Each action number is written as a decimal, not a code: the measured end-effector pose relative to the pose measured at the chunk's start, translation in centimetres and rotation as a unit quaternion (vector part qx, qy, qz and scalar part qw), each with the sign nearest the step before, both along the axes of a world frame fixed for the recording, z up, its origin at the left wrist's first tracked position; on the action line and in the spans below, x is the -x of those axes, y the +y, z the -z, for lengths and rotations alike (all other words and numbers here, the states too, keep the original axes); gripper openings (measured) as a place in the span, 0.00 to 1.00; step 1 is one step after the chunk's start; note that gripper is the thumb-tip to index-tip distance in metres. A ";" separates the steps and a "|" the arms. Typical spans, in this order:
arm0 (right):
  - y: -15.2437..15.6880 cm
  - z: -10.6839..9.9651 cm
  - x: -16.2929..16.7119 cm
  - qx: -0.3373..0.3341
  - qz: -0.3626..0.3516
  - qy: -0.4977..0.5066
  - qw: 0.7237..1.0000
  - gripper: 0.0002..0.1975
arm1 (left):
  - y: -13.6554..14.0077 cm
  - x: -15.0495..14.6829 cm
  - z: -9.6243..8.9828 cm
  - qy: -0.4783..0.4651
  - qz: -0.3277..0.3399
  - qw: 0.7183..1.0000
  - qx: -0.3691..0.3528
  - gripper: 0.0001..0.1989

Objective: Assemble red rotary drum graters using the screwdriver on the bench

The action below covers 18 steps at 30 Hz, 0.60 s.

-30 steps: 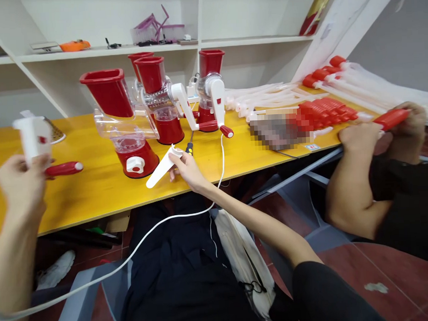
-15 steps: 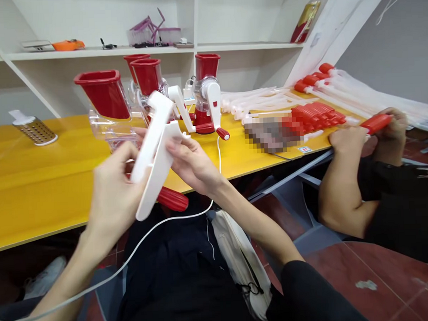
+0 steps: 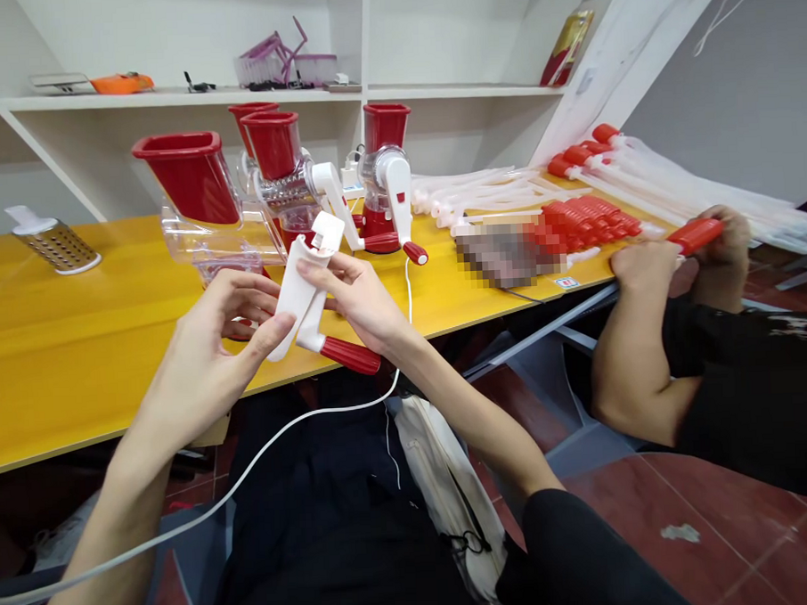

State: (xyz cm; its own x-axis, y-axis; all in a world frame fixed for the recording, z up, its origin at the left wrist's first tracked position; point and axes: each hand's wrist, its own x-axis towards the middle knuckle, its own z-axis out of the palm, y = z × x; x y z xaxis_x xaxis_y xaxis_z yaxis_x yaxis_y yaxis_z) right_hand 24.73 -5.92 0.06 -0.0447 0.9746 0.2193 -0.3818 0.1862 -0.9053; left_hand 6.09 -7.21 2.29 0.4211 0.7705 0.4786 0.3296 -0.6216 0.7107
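Note:
A white crank handle (image 3: 296, 285) with a ribbed red grip (image 3: 350, 355) is held up in front of me, above the table's near edge. Two white lengths show on it, lying at a slight angle to each other, and a squared white end sticks up at the top. My right hand (image 3: 367, 304) is closed on the upper part, thumb in front. My left hand (image 3: 218, 346) has its thumb on the lower front of the white part and its curled fingers partly behind it. Just beyond stands a rotary grater (image 3: 202, 191) with a red hopper and clear body.
More rotary graters (image 3: 388, 174) stand behind on the yellow table (image 3: 58, 353). A metal grater drum (image 3: 60, 246) lies at left. Right are red parts (image 3: 587, 219) and clear tubes; a co-worker's hands (image 3: 652, 265) hold a red piece. A white cable (image 3: 315, 412) crosses my lap.
The crank handle has come lower and turned, its red grip swinging right. My left hand has loosened its wrap and shifted slightly left, fingers more spread; my right hand stays on the upper part.

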 end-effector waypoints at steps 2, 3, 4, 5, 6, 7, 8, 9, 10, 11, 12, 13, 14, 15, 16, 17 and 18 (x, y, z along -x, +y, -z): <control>-0.1 0.3 0.2 -0.020 -0.024 -0.023 0.999 0.26 | 0.0 -0.3 0.1 -0.007 -0.001 0.999 0.051 0.17; -0.1 0.4 0.3 -0.029 -0.035 -0.028 0.999 0.27 | 0.1 -0.4 0.2 -0.009 0.004 0.997 0.077 0.18; -0.1 0.5 0.4 -0.039 -0.041 -0.030 0.998 0.27 | 0.2 -0.4 0.3 -0.009 0.013 0.995 0.094 0.18; -0.1 0.6 0.5 -0.048 -0.043 -0.034 0.997 0.27 | 0.3 -0.5 0.4 -0.006 0.024 0.995 0.099 0.17; -0.1 0.7 0.4 -0.057 -0.046 -0.041 0.997 0.27 | 0.4 -0.4 0.4 0.000 0.033 0.995 0.095 0.16; 0.0 0.8 0.3 -0.064 -0.055 -0.051 0.995 0.28 | 0.6 -0.4 0.4 0.001 0.038 0.996 0.085 0.15; 0.0 0.9 0.1 -0.068 -0.076 -0.061 0.993 0.29 | 0.7 -0.3 0.4 -0.006 0.040 0.996 0.074 0.15; -0.1 0.9 -0.1 -0.068 -0.104 -0.069 0.990 0.30 | 0.8 -0.2 0.3 -0.026 0.041 0.996 0.069 0.16; -0.2 0.9 -0.2 -0.068 -0.136 -0.076 0.985 0.33 | 0.9 -0.2 0.2 -0.056 0.039 0.995 0.072 0.17; -0.3 0.8 -0.4 -0.068 -0.163 -0.080 0.981 0.35 | 1.0 -0.1 0.1 -0.090 0.035 0.992 0.082 0.17; -0.5 0.7 -0.6 -0.071 -0.183 -0.080 0.977 0.37 | 1.0 -0.1 0.0 -0.122 0.030 0.987 0.097 0.17; -0.7 0.6 -0.7 -0.075 -0.193 -0.078 0.975 0.39 | 1.0 0.0 -0.1 -0.147 0.023 0.982 0.113 0.18; -0.8 0.5 -0.7 -0.078 -0.198 -0.076 0.974 0.42 | 1.0 -0.1 -0.2 -0.165 0.013 0.978 0.127 0.20; -1.0 0.4 -0.7 -0.076 -0.203 -0.073 0.973 0.45 | 1.0 -0.1 -0.3 -0.181 0.002 0.974 0.138 0.22; -1.1 0.3 -0.7 -0.071 -0.207 -0.070 0.973 0.48 | 1.0 -0.2 -0.3 -0.193 -0.005 0.970 0.148 0.24; -1.2 0.2 -0.7 -0.061 -0.209 -0.065 0.974 0.51 | 1.0 -0.3 -0.3 -0.202 -0.007 0.966 0.160 0.25; -1.2 0.1 -0.6 -0.050 -0.210 -0.061 0.975 0.52 | 1.0 -0.4 -0.3 -0.209 -0.005 0.962 0.173 0.26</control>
